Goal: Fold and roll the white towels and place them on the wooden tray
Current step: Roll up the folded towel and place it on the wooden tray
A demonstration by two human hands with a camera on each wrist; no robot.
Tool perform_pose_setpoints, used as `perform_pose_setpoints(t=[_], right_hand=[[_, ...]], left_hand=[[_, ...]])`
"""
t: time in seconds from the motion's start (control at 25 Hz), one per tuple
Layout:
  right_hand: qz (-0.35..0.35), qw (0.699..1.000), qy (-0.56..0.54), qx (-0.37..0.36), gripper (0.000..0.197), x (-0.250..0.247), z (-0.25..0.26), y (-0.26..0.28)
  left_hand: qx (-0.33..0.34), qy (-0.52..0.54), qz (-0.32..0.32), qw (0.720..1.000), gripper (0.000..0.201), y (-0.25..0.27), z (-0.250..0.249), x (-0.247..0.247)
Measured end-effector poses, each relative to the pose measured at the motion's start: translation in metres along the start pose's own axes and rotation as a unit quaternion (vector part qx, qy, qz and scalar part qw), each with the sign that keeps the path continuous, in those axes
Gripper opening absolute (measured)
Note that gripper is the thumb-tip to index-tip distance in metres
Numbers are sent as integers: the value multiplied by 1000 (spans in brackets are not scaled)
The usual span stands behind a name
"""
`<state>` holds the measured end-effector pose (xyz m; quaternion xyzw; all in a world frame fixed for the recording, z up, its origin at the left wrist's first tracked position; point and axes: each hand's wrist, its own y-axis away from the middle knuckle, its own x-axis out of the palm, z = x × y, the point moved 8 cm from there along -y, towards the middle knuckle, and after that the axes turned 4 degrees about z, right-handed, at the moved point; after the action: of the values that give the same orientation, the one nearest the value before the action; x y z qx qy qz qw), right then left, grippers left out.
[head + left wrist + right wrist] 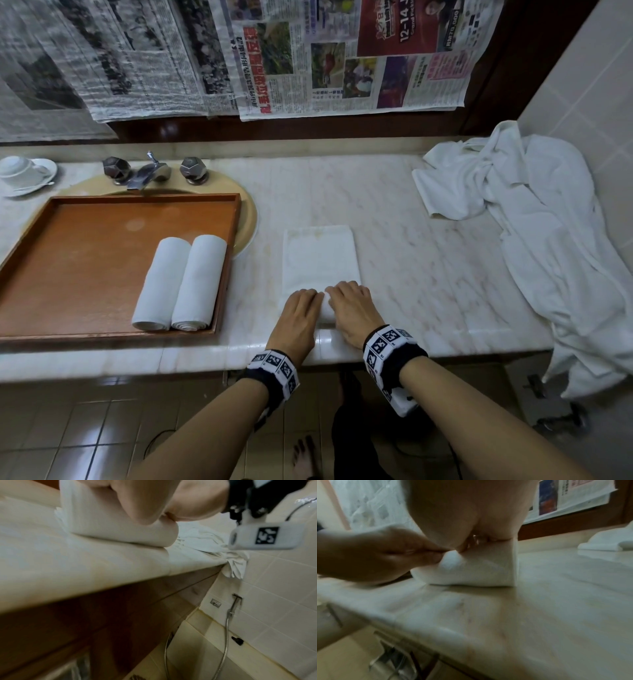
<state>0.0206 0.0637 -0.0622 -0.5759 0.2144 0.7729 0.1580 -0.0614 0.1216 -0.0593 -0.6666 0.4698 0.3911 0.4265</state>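
**Both hands on the near end of a half-rolled towel**

A folded white towel (320,255) lies flat on the marble surface (428,260), just right of the wooden tray (68,260), its long side running away from the person. Its near end is rolled into a short cylinder, and both hands sit on that roll side by side, nearly touching. The left hand (301,310) covers the roll's left part with fingers curled over the cloth; the right hand (349,308) covers the right part the same way. In the right wrist view the roll (479,569) rests on the surface with the right hand's fingers (476,540) bent down onto its top, and the left hand's fingers pinch its end. The left wrist view shows the roll (120,531) from below the palm, pressed to the surface.

Two rolled towels (180,282) lie touching, side by side, in the tray's near right corner. The tray sits over the sink, below the tap (149,173). A cup and saucer (25,174) stand at the far left. A heap of loose white towels (534,212) sprawls along the surface's right end and hangs over its edge. Newspaper sheets (308,58) cover the wall behind.
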Motion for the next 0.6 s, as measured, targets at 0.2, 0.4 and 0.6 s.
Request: perform_pose_setpoints(t=[0.2,0.4,0.6], right_hand=[[-16,999,46,-20,57,9,2,10],[15,999,14,-31,43,-5,3,-8],[22,999,18,-33,37,-3,11,5]], left_hand=[[-29,7,70,997,56,-30,8,-6],[-76,8,63,995,56,-12,3,-2],[-52,-6,75,996,52,-1,3,2]])
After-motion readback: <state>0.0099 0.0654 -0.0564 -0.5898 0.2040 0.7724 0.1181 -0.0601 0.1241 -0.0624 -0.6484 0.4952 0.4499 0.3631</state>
